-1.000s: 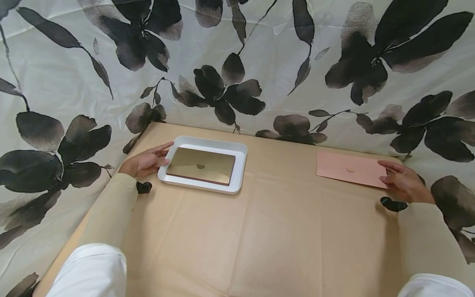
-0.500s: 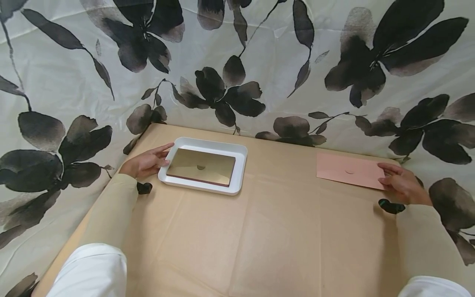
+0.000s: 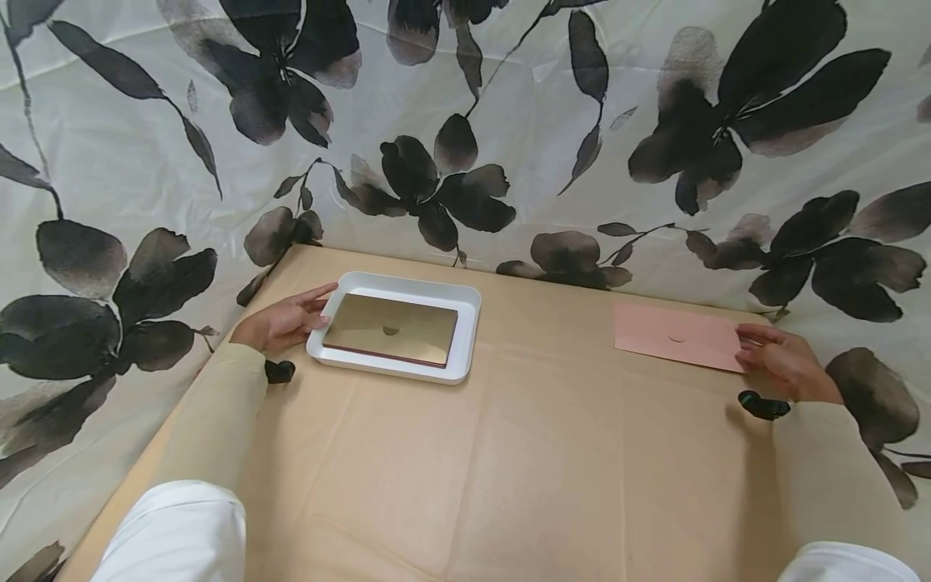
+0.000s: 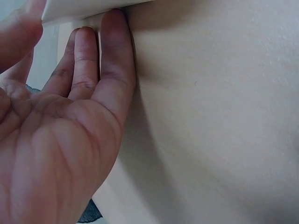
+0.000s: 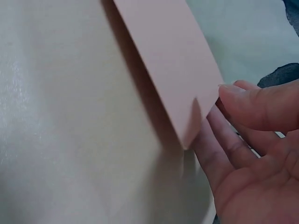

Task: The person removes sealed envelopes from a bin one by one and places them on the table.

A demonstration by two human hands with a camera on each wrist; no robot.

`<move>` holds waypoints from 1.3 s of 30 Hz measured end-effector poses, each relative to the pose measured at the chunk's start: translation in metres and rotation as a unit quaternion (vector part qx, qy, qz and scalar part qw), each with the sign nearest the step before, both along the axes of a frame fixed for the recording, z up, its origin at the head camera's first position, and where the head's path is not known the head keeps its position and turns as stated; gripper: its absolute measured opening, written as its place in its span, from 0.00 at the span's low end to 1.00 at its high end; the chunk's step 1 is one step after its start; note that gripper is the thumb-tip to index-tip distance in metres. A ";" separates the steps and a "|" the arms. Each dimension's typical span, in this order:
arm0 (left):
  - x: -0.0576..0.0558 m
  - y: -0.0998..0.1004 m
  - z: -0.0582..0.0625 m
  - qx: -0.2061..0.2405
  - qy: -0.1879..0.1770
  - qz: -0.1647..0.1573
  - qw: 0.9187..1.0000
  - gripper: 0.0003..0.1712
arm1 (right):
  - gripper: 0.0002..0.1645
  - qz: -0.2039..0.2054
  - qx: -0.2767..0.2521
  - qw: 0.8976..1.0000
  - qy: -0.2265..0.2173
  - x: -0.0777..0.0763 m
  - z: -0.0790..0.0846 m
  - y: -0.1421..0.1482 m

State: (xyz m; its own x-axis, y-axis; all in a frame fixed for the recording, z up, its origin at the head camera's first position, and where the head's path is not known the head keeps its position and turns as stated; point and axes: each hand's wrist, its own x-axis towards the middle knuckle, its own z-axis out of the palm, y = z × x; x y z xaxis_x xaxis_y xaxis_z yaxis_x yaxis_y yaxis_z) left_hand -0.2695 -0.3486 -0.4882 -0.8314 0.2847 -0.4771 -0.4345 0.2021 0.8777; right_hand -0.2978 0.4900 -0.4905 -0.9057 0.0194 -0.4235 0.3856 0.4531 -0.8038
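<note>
Tray [image 3: 464, 331] is holding the gold envelope [image 3: 393, 335], its rim probably guarding against sliding. Left hand [image 3: 278, 325], loosely parted, is pinching the tray's left end, seemingly for steadiness. Well right of the tray, right hand [image 3: 789, 364] is pinching the pink envelope's [image 3: 672, 333] right end, thumb above, fingers below, likely suiting that thin edge. Surface [image 3: 538, 436] is leaving room between tray and pink envelope; cloth [image 3: 553, 121] is bounding it behind the tray.

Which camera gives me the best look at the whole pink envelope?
The head view: nearly all of the pink envelope shows, curved mark included, with only the end by the right hand partly covered. The right wrist view shows the held end close up, the rest cut off. The left wrist view shows none.
</note>
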 end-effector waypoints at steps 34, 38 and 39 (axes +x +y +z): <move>0.001 -0.003 -0.002 0.000 0.005 -0.011 1.000 0.51 | 0.28 0.026 -0.419 0.904 0.082 0.019 0.015 -0.063; 0.002 -0.002 0.000 -0.008 0.013 -0.018 1.000 0.51 | 0.22 -0.005 -0.317 0.942 0.106 0.019 0.018 -0.072; 0.003 -0.002 0.000 -0.011 0.015 -0.019 1.000 0.51 | 0.22 -0.008 -0.300 0.947 0.112 0.019 0.018 -0.073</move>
State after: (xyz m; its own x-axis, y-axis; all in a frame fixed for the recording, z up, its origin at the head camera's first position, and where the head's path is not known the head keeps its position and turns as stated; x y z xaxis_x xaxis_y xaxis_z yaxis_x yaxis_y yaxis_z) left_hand -0.2668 -0.3506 -0.4882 -0.8336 0.3070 -0.4592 -0.4001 0.2374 0.8852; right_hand -0.2786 0.4169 -0.4729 -0.9758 -0.1495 -0.1596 0.1775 -0.1153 -0.9773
